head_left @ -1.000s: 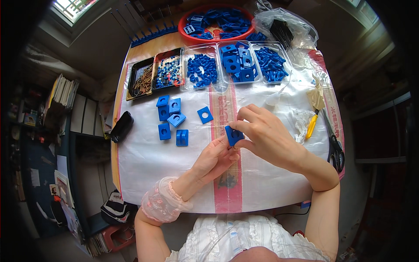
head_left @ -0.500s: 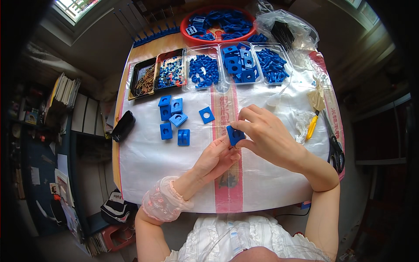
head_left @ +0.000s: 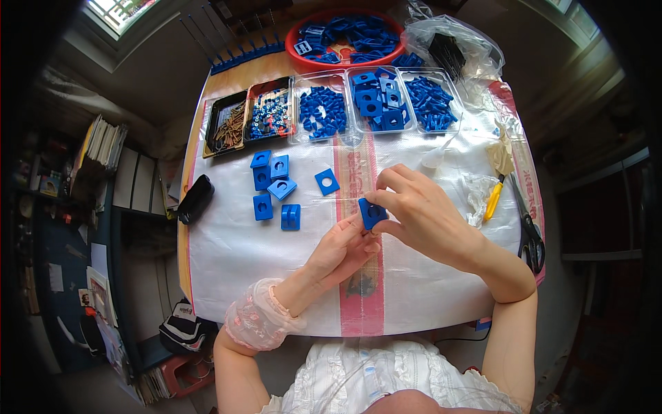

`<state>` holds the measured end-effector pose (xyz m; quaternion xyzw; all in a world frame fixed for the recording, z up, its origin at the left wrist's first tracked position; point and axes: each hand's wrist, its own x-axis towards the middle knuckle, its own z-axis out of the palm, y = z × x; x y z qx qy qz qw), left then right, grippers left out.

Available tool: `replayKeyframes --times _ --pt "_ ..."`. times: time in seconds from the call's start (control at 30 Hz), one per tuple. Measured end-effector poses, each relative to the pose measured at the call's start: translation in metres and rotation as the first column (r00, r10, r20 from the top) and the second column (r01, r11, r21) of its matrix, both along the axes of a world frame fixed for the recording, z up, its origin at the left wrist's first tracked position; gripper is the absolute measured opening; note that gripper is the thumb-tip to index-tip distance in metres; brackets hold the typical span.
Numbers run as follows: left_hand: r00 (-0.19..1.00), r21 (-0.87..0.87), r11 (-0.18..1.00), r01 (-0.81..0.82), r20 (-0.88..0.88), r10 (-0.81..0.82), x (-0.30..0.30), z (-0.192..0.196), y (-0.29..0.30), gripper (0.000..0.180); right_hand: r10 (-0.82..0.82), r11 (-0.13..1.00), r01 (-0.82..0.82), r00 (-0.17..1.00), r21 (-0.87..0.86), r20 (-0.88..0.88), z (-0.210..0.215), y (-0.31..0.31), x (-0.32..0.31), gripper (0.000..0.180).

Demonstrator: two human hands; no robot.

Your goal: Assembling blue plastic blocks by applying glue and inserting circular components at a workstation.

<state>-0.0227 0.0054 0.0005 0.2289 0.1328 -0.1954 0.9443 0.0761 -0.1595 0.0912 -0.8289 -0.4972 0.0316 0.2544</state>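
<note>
Blue square piece [head_left: 373, 214] pinched above the middle of the bench [head_left: 241, 77]

We have the piece at the meeting point of both hands, over the pink stripe of the white woven sheet [head_left: 262, 252]. Our right hand [head_left: 420, 210] pinches it from above, index finger at the top edge and thumb at the lower right. Our left hand [head_left: 338, 250] closes thumb and fingers at its lower-left corner; its fingertips are partly hidden, so we cannot tell whether they grip anything else underneath.

We judge the piece to be light, stiff plastic, rather smooth and hardly fragile. Opposite outer edges look like the best hold, leaving the dark opening in its face uncovered.

Just beyond our fingers lies a flat blue plate [head_left: 334, 185] with a round hole. To its left sit a cluster of blue blocks [head_left: 261, 208] and, slightly apart, a ribbed blue block [head_left: 290, 218]. Farther off, a row of trays [head_left: 224, 152] carries screws, small rings and blue parts, with a red basin [head_left: 296, 64] behind. Reaching right, we would meet crumpled clear plastic [head_left: 477, 194], a yellow-handled tool [head_left: 493, 201] and black scissors [head_left: 530, 241]. A black case [head_left: 196, 200] stands by the left edge. Our right hand hides part of the sheet beneath it.
</note>
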Motion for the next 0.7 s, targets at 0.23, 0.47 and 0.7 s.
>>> replayKeyframes --times 0.23,0.47,0.7 --pt "1.000 -0.006 1.000 -0.001 -0.008 0.001 -0.0003 -0.0015 0.0003 0.026 0.003 1.000 -0.003 1.000 -0.003 0.001 -0.0003 0.0004 0.0006 0.037" --pt "1.000 0.002 1.000 0.000 -0.020 0.000 -0.0002 -0.0005 0.0004 0.026 -0.002 1.000 0.002 1.000 0.003 -0.006 -0.0016 0.0004 0.0004 0.038" --pt "1.000 0.000 1.000 0.005 -0.002 -0.005 0.0002 0.0000 0.0006 0.025 -0.004 1.000 0.004 1.000 0.000 0.001 -0.0022 0.0004 0.0006 0.038"
